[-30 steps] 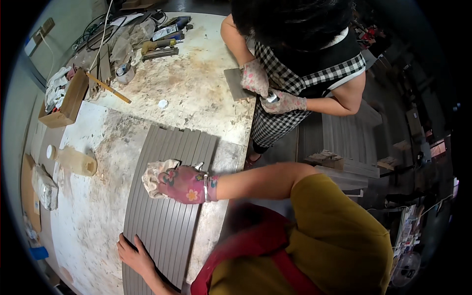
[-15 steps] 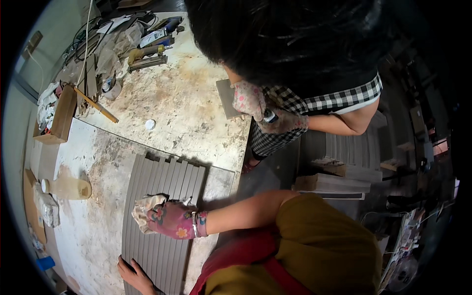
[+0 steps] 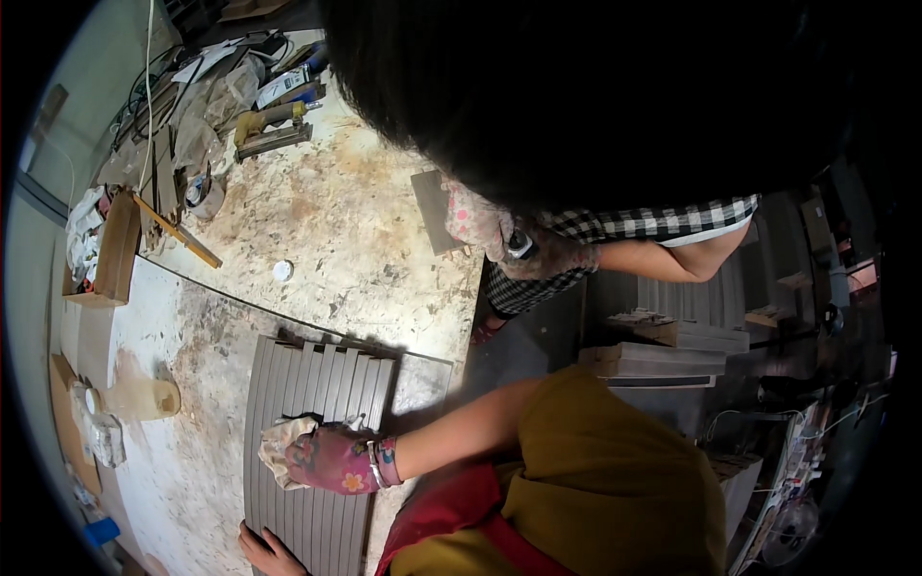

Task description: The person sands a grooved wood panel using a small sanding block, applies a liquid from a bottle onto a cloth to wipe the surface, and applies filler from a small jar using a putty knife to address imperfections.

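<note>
A row of long grey slats (image 3: 322, 384) lies side by side on the worktable. My right hand (image 3: 331, 461), in a pink flowered glove, is closed on a crumpled cream rag (image 3: 280, 447) and presses it against the slats' upper faces. My bare left hand (image 3: 272, 554) rests at the near left edge of the slats, fingers stretched out and partly cut off by the picture's lower rim. Across the table, a co-worker's gloved hands (image 3: 480, 219) are beside a flat grey board (image 3: 434, 211); one holds a dark tool that I cannot make out.
A plastic bottle of yellowish liquid (image 3: 144, 398) lies left of the slats. Farther off are a white cap (image 3: 282, 271), a yellow nail gun (image 3: 269, 120), a wooden box (image 3: 117, 250) and a clutter of bags and cables. Stacked boards (image 3: 663, 360) stand right of the table.
The view has shifted, so the slats sit lower in the picture. My right hand with the rag has moved slightly toward the far end of the slats. The co-worker's head covers more of the view.
</note>
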Tool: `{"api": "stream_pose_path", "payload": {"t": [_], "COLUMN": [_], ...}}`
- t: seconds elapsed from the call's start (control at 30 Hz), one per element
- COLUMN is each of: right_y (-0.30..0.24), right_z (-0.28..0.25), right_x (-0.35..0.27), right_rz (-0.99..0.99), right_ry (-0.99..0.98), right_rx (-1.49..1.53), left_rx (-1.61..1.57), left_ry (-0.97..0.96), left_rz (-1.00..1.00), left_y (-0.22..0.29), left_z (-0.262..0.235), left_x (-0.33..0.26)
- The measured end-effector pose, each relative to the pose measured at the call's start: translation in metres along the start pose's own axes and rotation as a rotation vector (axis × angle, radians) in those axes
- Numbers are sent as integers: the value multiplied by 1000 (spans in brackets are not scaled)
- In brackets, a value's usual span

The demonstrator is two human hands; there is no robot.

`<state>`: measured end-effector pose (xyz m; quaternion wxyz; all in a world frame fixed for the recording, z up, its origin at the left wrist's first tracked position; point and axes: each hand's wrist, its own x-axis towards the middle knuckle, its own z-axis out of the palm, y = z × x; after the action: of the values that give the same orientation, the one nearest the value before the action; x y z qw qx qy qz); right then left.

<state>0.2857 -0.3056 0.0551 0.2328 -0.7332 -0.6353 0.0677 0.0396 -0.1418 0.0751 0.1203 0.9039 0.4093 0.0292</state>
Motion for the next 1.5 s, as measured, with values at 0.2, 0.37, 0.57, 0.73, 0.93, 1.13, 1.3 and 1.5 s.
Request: {"api": "stream_pose_path", "payload": {"t": [0.2, 0.37, 0.57, 0.73, 0.93, 1.13, 1.3, 1.5], "right_y": [1, 1, 3, 1, 2, 5, 3, 1], "right_z": [-1, 10, 10, 7, 1, 12, 22, 10], "right_x": [0, -2, -3, -3, -2, -2, 3, 4], "right_rz": [-12, -9, -42, -5, -9, -22, 143, 121], "right_ry": [33, 120, 198, 153, 30, 63, 40, -66], "right_rx": [-2, -34, 36, 17, 55, 9, 211, 131], "left_rx": [20, 10, -20, -20, -27, -32, -44, -61], "left_ry": [-6, -11, -29, -26, -27, -15, -16, -9], "left_rz": [-7, -14, -36, -41, -42, -33, -27, -26], "left_y": [1, 5, 19, 16, 7, 3, 4, 10], "left_z": [0, -1, -8, -5, 0, 3, 3, -3], "left_x": [0, 0, -1, 0, -1, -2, -1, -5]}}
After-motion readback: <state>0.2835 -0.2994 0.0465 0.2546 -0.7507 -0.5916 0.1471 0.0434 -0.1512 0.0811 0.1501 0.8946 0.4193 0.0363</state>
